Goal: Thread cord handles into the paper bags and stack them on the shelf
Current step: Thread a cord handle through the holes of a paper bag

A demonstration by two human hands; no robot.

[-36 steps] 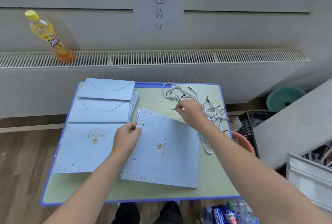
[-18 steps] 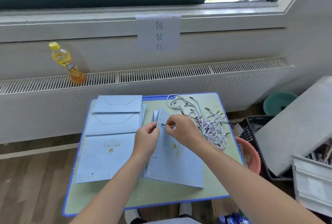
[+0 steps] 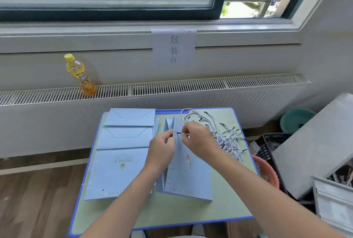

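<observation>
**Head view: cord tip at the bag's punched hole**

The right hand (image 3: pixel 198 139) pinches a black-tipped cord (image 3: pixel 179 133) against the raised panel of a pale blue paper bag (image 3: pixel 188 176), which the left hand (image 3: pixel 162 151) grips at its upper edge. Thin matte paper may tear at the hole if the stiff tip enters askew. The twisted white cords in the pile (image 3: pixel 227 138) look tangle-prone; pulling one could drag others across the smooth green table (image 3: pixel 191 213).

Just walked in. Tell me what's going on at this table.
A person is threading a cord handle into a pale blue paper bag. The left hand holds the bag's top edge while the right hand pinches a cord's black tip at it. Loose cords lie right, flat bags left.
</observation>
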